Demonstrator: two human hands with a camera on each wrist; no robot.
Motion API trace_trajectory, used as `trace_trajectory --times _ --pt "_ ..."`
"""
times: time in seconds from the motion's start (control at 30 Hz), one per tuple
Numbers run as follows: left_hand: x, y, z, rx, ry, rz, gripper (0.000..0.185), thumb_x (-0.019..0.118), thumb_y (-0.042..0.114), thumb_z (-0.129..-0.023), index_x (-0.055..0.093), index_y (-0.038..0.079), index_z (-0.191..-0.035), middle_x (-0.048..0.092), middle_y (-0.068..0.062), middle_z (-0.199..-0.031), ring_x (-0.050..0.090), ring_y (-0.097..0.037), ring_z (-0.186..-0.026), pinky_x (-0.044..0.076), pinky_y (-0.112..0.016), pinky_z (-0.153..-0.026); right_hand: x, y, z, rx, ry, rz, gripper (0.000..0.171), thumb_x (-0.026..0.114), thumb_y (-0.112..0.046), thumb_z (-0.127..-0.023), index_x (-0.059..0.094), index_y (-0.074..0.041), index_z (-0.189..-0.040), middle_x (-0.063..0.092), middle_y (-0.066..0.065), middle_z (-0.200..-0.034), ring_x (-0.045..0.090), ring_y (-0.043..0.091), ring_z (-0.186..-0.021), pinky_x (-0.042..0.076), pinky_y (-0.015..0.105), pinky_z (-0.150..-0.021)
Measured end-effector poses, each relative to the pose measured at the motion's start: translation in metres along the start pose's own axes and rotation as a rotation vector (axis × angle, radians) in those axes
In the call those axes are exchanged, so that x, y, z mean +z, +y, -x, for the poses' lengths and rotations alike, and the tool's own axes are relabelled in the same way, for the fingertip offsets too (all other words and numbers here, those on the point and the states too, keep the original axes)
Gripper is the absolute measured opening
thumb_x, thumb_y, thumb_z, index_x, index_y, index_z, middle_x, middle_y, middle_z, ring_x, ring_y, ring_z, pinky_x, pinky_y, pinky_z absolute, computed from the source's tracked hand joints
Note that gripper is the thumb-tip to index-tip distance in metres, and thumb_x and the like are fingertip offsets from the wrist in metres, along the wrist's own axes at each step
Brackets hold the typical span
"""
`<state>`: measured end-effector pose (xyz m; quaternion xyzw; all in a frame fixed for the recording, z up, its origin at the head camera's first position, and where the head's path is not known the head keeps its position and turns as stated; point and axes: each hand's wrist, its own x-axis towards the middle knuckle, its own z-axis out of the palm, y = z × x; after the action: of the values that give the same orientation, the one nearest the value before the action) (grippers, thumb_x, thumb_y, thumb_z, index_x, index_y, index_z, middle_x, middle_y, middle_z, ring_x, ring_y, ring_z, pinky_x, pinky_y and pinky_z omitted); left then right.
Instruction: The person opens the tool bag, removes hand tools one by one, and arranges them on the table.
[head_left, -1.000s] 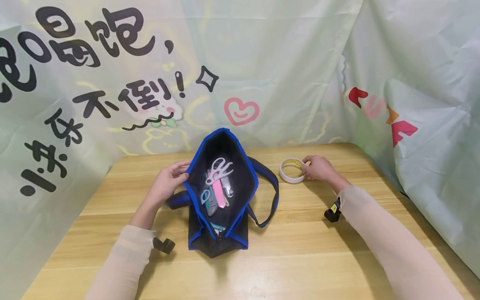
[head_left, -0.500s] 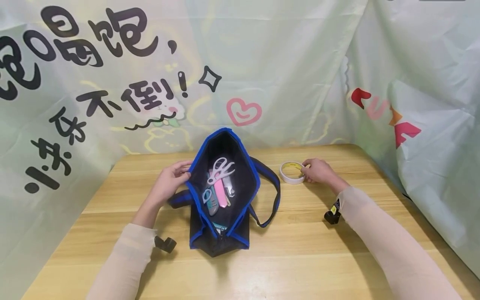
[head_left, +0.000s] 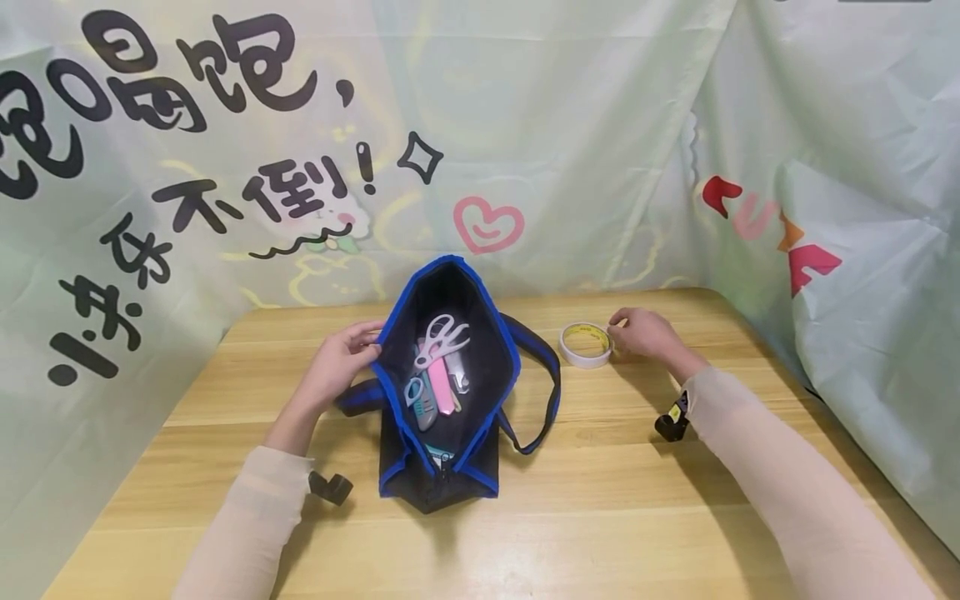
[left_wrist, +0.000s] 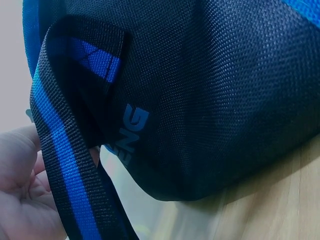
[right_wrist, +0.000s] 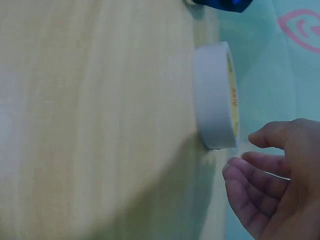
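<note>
A black bag (head_left: 405, 467) with blue trim stands on the table, its mouth wide. Inside lie white-handled scissors (head_left: 431, 354), a pink item (head_left: 441, 387) and a grey-teal tool (head_left: 423, 408). My left hand (head_left: 341, 362) holds the bag's left rim, thumb tip at the blue edging; in the left wrist view the strap (left_wrist: 65, 150) covers part of its fingers. A roll of white tape (head_left: 585, 361) with a yellow inner core lies flat, right of the bag. Just beside it is my right hand (head_left: 648, 335), thumb and fingers parted with nothing between them.
The bag's right strap (head_left: 553, 392) loops onto the wooden table (head_left: 570, 517) between bag and tape. Behind the table hangs a pale printed cloth (head_left: 570, 150), which also runs along both sides.
My right hand has let go of the tape roll and drawn slightly right, away from its edge. The roll stays in place, and my left hand keeps to the bag's rim.
</note>
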<state>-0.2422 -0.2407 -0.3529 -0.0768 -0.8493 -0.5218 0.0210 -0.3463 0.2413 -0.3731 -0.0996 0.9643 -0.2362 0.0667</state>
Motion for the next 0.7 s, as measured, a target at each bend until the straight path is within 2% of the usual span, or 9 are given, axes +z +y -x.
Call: trace_trajectory --times 0.1,0.23,0.47,0.7 --pt "0.000 0.001 0.000 -0.002 -0.003 0.000 0.043 0.058 0.008 -0.096 0.053 0.004 -0.138 0.063 -0.022 -0.123 0.058 -0.038 -0.116 0.047 -0.051 -0.097 -0.006 -0.005 0.002 -0.022 0.020 0.013 0.037 0.049 -0.024 -0.098 0.060 0.003 -0.121 0.067 0.021 -0.104 0.062 0.032 -0.088 0.050 0.043 -0.074" --pt "0.000 0.001 0.001 -0.006 -0.002 0.003 0.043 0.058 0.009 -0.096 0.054 0.004 -0.138 0.062 -0.022 -0.124 0.058 -0.039 -0.116 0.047 -0.050 -0.097 -0.012 -0.017 0.003 -0.050 0.020 0.010 0.039 0.049 -0.028 -0.100 0.060 0.001 -0.123 0.065 0.023 -0.110 0.063 0.033 -0.093 0.051 0.046 -0.076" --pt "-0.001 -0.002 -0.002 -0.004 -0.005 -0.002 0.043 0.058 0.008 -0.096 0.053 0.003 -0.138 0.062 -0.022 -0.124 0.058 -0.038 -0.116 0.047 -0.051 -0.097 -0.018 -0.052 0.004 -0.144 0.039 0.009 0.038 0.050 -0.031 -0.101 0.062 -0.004 -0.125 0.066 0.021 -0.111 0.063 0.035 -0.098 0.050 0.049 -0.080" --pt "-0.002 -0.002 -0.002 -0.013 -0.008 -0.006 0.043 0.058 0.010 -0.096 0.053 0.004 -0.139 0.062 -0.022 -0.125 0.057 -0.039 -0.117 0.046 -0.051 -0.098 -0.019 -0.093 0.010 -0.278 0.031 -0.020 0.034 0.053 -0.028 -0.100 0.062 -0.005 -0.125 0.069 0.017 -0.109 0.065 0.032 -0.098 0.052 0.049 -0.084"
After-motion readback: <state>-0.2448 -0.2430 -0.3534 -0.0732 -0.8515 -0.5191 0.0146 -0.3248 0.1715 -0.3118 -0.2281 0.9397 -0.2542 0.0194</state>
